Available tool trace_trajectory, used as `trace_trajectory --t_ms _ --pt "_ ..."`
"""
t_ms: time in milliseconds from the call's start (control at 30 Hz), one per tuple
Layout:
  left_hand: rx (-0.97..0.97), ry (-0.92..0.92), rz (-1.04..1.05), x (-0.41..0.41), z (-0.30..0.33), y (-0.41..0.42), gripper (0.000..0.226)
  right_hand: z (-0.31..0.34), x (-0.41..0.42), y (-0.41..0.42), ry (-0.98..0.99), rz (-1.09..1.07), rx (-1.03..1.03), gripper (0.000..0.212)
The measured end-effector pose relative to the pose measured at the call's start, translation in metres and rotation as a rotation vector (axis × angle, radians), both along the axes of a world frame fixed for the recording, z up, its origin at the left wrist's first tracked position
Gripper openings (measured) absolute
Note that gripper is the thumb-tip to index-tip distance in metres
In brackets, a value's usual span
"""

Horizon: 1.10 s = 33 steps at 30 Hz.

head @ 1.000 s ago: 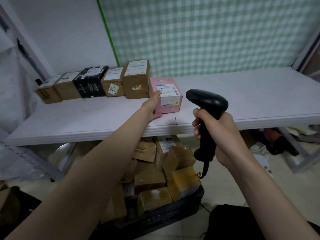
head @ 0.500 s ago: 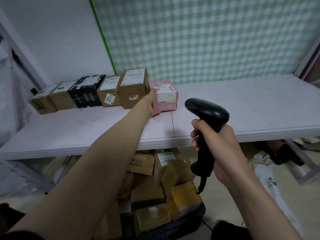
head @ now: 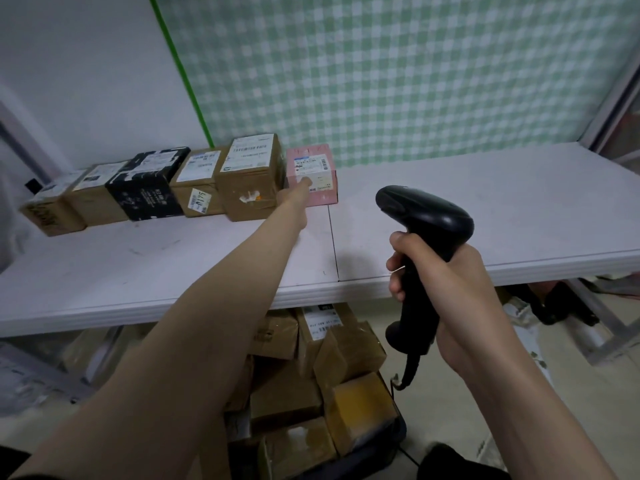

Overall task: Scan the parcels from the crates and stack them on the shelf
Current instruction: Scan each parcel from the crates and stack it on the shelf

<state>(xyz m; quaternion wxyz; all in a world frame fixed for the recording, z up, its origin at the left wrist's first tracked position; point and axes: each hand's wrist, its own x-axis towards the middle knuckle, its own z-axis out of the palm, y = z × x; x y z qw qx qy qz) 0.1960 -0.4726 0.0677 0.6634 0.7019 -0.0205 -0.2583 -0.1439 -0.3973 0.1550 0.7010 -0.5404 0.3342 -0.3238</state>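
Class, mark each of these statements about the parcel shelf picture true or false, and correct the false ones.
1. The right hand grips a black scanner. True.
2. The pink parcel stands at the left end of the row. False: it is at the right end, beside the tall brown parcel.
3. The left hand touches the pink parcel's front. True.
4. The black parcel lies on top of another parcel. False: it stands on the shelf, within the row.
5. More parcels sit in a crate below the shelf. True.
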Motion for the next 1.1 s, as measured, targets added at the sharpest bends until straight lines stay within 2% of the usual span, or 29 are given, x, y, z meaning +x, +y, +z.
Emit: trace_trajectory --t_ms 100,267,400,533,600,700,767,833,1000,1100 --pt "0.042 -0.098 -0.082 -0.033 0.009 0.030 0.047 -0.002 -0.001 0.001 0.030 0.007 -0.008 0.012" --pt "0.250 -0.379 -0.153 -0.096 0.022 0.109 0.039 -0.010 -0.001 0.010 0.117 0.113 -0.063 0.010" --pt "0.276 -0.536 -0.160 -0.135 0.005 0.173 0.025 -0.019 -0.006 0.021 0.196 0.170 -0.106 0.010" --pt "0.342 -0.610 -0.319 -0.179 -0.029 0.203 0.011 -0.024 -0.017 0.026 0.219 0.172 -0.124 0.009" --pt "0.416 -0.588 -0.442 -0.194 -0.053 0.200 0.025 -0.026 -0.024 0.025 0.216 0.171 -0.124 0.008" --pt "0.636 -0.603 -0.651 -0.207 -0.082 0.180 0.077 -0.030 -0.032 0.021 0.223 0.161 -0.126 0.008" --pt "0.711 -0.614 -0.705 -0.210 -0.095 0.166 0.101 -0.033 -0.035 0.016 0.227 0.149 -0.128 0.008" --pt "0.724 -0.607 -0.719 -0.212 -0.103 0.157 0.105 -0.036 -0.038 0.011 0.238 0.144 -0.138 0.008" --pt "0.668 -0.613 -0.652 -0.202 -0.109 0.162 0.091 -0.040 -0.038 0.005 0.246 0.171 -0.158 0.007" --pt "0.679 -0.618 -0.600 -0.192 -0.103 0.185 0.091 -0.042 -0.036 0.007 0.251 0.195 -0.170 0.008"
